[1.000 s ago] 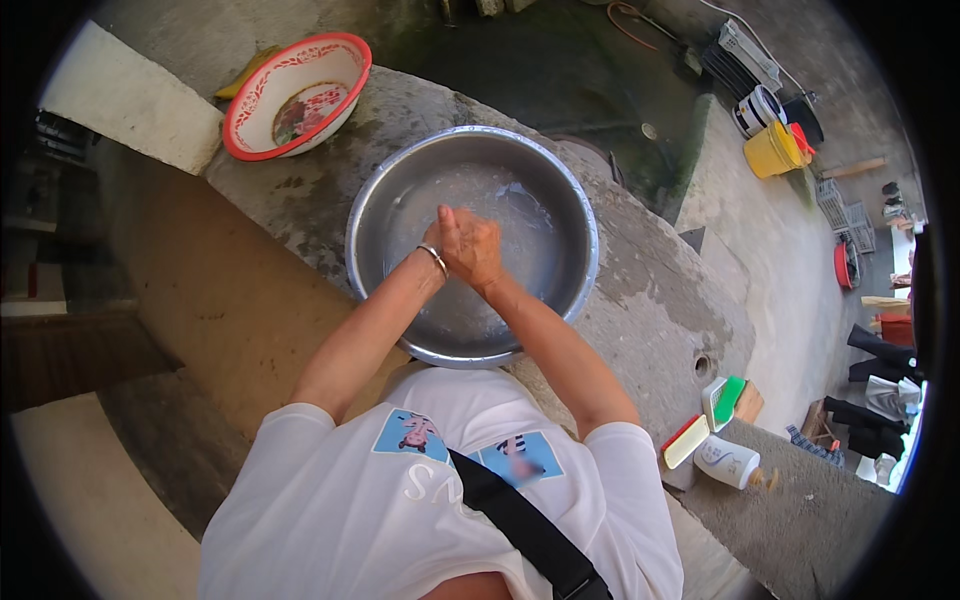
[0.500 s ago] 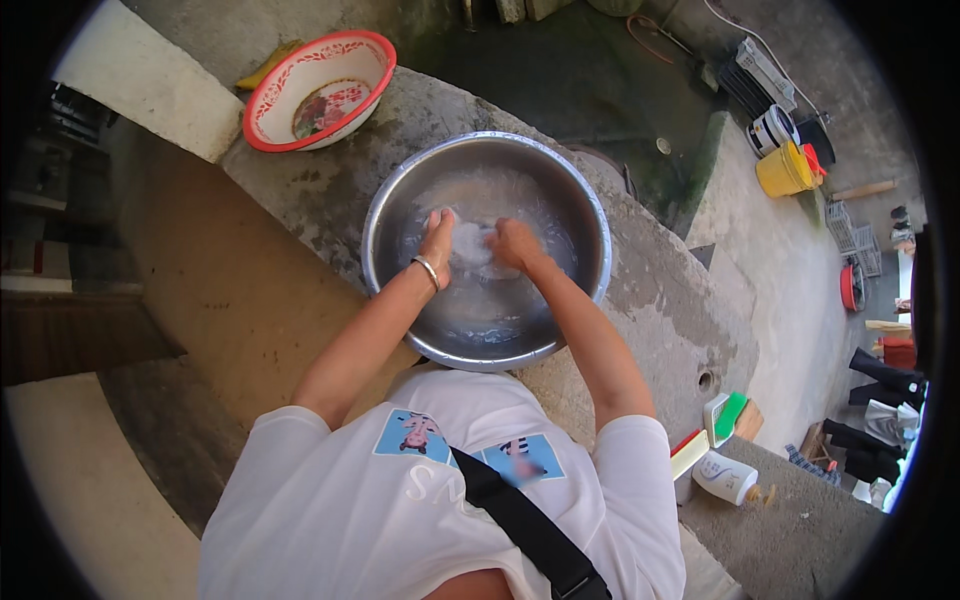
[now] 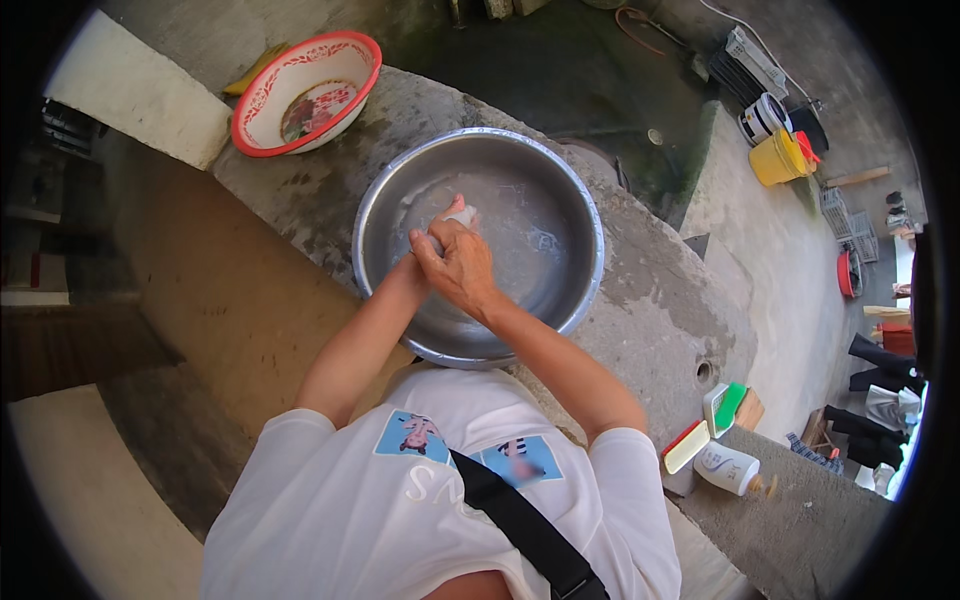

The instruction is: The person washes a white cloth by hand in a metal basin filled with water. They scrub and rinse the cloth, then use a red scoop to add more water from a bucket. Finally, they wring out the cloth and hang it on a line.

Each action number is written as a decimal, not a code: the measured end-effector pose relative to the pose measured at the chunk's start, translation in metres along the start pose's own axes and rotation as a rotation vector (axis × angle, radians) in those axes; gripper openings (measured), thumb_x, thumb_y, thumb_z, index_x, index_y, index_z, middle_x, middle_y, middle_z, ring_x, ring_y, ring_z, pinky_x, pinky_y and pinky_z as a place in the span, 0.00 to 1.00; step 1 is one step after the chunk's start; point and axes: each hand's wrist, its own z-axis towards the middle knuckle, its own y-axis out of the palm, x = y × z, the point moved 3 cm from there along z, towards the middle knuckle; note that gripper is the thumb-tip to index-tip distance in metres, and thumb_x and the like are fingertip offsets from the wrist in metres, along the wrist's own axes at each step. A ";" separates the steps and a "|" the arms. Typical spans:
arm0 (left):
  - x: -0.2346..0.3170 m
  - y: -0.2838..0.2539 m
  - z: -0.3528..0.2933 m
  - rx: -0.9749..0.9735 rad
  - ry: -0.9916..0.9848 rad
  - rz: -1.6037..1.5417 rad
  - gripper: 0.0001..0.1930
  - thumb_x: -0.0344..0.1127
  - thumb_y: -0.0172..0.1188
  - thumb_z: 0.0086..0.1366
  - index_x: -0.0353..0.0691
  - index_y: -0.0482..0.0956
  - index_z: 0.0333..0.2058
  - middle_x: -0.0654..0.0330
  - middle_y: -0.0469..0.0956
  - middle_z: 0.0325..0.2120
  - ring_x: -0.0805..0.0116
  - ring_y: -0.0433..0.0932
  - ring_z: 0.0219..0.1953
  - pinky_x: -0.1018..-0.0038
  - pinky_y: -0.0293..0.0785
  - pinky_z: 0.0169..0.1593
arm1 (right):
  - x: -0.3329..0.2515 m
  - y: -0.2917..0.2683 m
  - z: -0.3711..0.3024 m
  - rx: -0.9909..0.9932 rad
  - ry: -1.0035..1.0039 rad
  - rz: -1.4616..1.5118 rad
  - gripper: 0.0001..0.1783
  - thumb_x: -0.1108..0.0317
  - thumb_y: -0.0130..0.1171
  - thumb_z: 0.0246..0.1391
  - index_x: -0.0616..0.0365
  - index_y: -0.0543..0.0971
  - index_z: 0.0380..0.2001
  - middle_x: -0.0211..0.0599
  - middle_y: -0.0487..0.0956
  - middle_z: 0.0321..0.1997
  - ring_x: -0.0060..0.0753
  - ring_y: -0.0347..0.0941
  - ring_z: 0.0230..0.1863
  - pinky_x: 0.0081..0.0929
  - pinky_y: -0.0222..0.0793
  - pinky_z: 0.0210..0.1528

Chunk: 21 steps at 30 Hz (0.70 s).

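Note:
Both hands are together above the wide metal basin (image 3: 583,318), over its left part. My right hand (image 3: 462,268) crosses over my left hand (image 3: 450,213), its thumb toward the left wrist. Between them shows a small wet white piece, seemingly a cloth (image 3: 464,215); most of it is hidden. The left fingers look closed around it, though the right hand covers much of them. The right fingers are curled and pressed against it. Shallow cloudy water (image 3: 525,225) with a few suds lies in the basin.
The basin stands on a wet concrete ledge (image 3: 640,290). A red-rimmed white enamel bowl (image 3: 345,70) sits at the far left. On the right are a pump bottle (image 3: 725,468), a green brush (image 3: 729,405), a white-and-red brush (image 3: 685,447) and a yellow bucket (image 3: 778,160).
The hands were apart in the basin water with a whitish mass between them. Now they are raised and joined, the right having moved left across the left hand.

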 end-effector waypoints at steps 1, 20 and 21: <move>-0.001 -0.015 0.006 -0.157 -0.022 0.031 0.23 0.59 0.49 0.58 0.44 0.72 0.35 0.61 0.73 0.29 0.69 0.72 0.30 0.69 0.70 0.36 | 0.000 0.001 0.001 0.035 -0.025 -0.015 0.18 0.59 0.48 0.52 0.60 0.72 0.17 0.54 0.73 0.21 0.56 0.70 0.26 0.45 0.63 0.28; 0.004 -0.006 -0.033 0.513 0.112 0.329 0.28 0.51 0.50 0.60 0.45 0.58 0.56 0.55 0.59 0.56 0.53 0.58 0.56 0.45 0.48 0.56 | 0.126 -0.004 0.016 -0.299 0.369 -0.517 0.24 0.56 0.59 0.45 0.58 0.67 0.41 0.56 0.72 0.42 0.57 0.71 0.42 0.46 0.66 0.44; 0.005 -0.014 -0.032 0.549 0.167 0.314 0.23 0.45 0.53 0.59 0.49 0.61 0.52 0.56 0.64 0.50 0.55 0.62 0.53 0.46 0.55 0.53 | 0.106 -0.018 0.019 -0.364 0.335 -0.434 0.26 0.56 0.60 0.43 0.59 0.67 0.42 0.57 0.72 0.41 0.56 0.71 0.42 0.45 0.66 0.44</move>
